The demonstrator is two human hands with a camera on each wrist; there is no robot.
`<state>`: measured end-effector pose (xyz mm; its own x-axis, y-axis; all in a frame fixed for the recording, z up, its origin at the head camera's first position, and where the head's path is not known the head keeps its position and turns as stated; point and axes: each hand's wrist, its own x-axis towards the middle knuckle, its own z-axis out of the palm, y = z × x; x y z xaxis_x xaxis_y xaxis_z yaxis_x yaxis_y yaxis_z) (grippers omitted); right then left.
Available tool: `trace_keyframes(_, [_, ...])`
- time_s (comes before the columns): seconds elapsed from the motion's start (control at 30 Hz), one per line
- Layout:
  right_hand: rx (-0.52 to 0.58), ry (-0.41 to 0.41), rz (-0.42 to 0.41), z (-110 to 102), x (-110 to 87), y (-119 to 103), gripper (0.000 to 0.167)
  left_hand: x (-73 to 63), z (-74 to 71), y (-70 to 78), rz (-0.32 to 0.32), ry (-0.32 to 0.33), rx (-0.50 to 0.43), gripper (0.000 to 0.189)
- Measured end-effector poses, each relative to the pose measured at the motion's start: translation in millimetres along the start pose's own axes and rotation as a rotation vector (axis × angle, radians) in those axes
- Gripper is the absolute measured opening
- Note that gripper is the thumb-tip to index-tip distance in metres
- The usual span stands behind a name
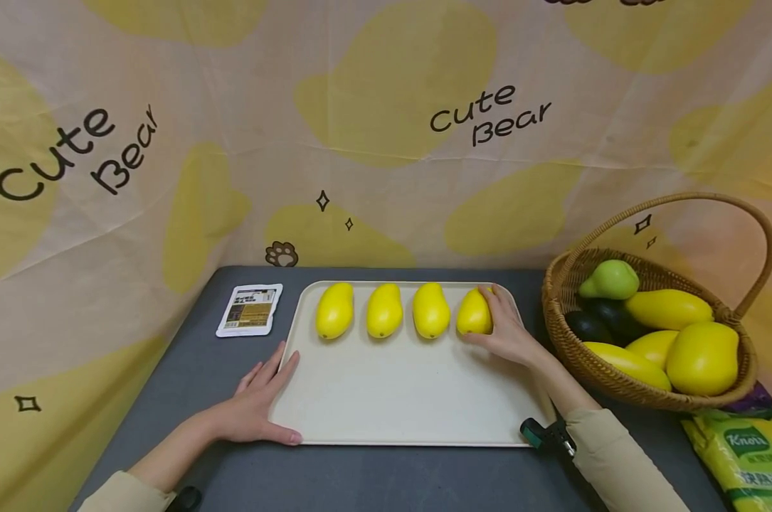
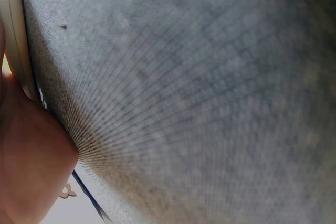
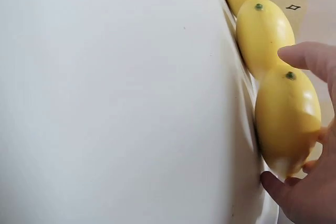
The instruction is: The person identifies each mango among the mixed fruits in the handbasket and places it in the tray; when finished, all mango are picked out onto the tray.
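Observation:
At the right end of a row on the white tray (image 1: 398, 391), my right hand (image 1: 509, 334) holds a yellow mango (image 1: 472, 313). Its thumb and fingers curl about the fruit, as the right wrist view also shows with the mango (image 3: 286, 121) at the right. Three more mangoes line the back of the tray: a left one (image 1: 334, 311), a middle one (image 1: 384, 311) and one (image 1: 431, 311) closest to the held fruit. My left hand (image 1: 252, 404) rests against the tray's left edge, fingers spread, thumb by the front left corner.
To the right stands a wicker basket (image 1: 555, 334) with a tall handle, holding a green pear (image 1: 611, 279), several yellow fruits and dark ones. A Knorr packet (image 1: 747, 455) lies before it. Behind the left hand is a flat white packet (image 1: 250, 310) on the grey table (image 1: 373, 480).

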<state>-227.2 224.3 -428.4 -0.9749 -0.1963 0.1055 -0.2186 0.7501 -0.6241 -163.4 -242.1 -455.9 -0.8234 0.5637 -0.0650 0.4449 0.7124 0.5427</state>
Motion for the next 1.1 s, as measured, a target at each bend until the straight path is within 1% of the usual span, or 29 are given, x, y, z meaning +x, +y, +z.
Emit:
trace_keyframes(0.07, [-0.001, 0.0, 0.009, 1.2, 0.4, -0.7, 0.099, -0.8, -1.5, 1.5, -0.001, 0.0, -0.004, 0.126])
trace_keyframes(0.27, [0.021, 0.0, 0.026, 1.3, 0.7, -0.1, 0.099, -0.6, -1.8, 1.3, 0.007, 0.003, -0.008, 0.126])
trace_keyframes(0.6, [0.039, -0.003, 0.015, 2.4, 1.1, 4.1, 0.1, 0.3, 0.1, -1.2, 0.008, -0.004, -0.005, 0.126])
trace_keyframes(1.1, [0.05, 0.013, 0.003, 2.8, 2.9, 2.6, 0.096, 0.1, -0.5, -1.2, 0.014, -0.005, -0.005, 0.126])
